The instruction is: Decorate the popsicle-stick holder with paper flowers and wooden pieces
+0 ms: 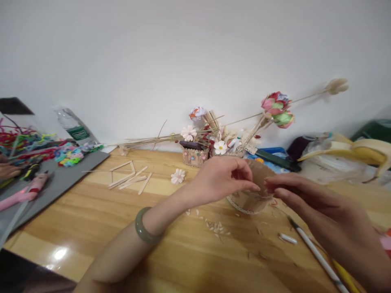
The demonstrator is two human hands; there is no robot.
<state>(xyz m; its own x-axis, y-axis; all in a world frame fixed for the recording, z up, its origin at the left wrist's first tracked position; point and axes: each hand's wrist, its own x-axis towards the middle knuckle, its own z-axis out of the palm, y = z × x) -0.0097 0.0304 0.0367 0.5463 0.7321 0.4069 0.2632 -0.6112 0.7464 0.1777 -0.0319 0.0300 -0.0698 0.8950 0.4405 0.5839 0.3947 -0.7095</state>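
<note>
My left hand (224,177), with a green bangle on the wrist, is closed in a pinch on the rim of a small brown paper basket (253,195) with a white lace band round its base. My right hand (308,199) comes in from the right, and its fingertips pinch the same rim. The fingertips of both hands almost meet above the basket, which stands on the wooden table (128,228).
Craft flowers on sticks (276,106) and small decorated boxes (195,154) line the wall. Loose wooden sticks (130,177), a paper flower (178,176), chips (215,227) and a pencil (317,256) lie on the table. A grey mat (61,179) with pipe cleaners, a bottle (73,126) and another person's hand (7,171) are at left.
</note>
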